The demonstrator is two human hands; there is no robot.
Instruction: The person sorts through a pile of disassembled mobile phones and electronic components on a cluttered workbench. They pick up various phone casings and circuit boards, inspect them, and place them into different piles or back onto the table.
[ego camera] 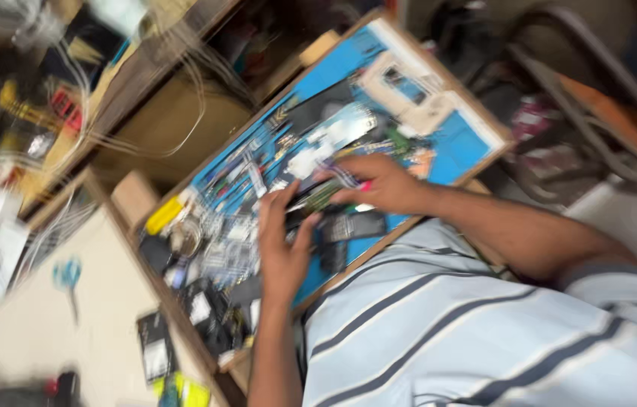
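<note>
Two bare hands over a wood-framed blue work mat (450,143) littered with small parts. Left hand (282,245), nearer, lies flat, fingers spread, pressing on the clutter. Right hand (379,183), just beyond, is pinched on a thin green circuit board (318,194); blur hides details. Judged light, stiff, fragile: hold by edges. Beyond the hands, a white rectangular frame (401,83); far left, loose white wires (145,113)

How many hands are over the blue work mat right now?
2. The left hand lies at the near middle of the blue mat, fingers spread on small dark parts. The right hand is just beyond it, gripping a thin tool; blur hides details.
</note>
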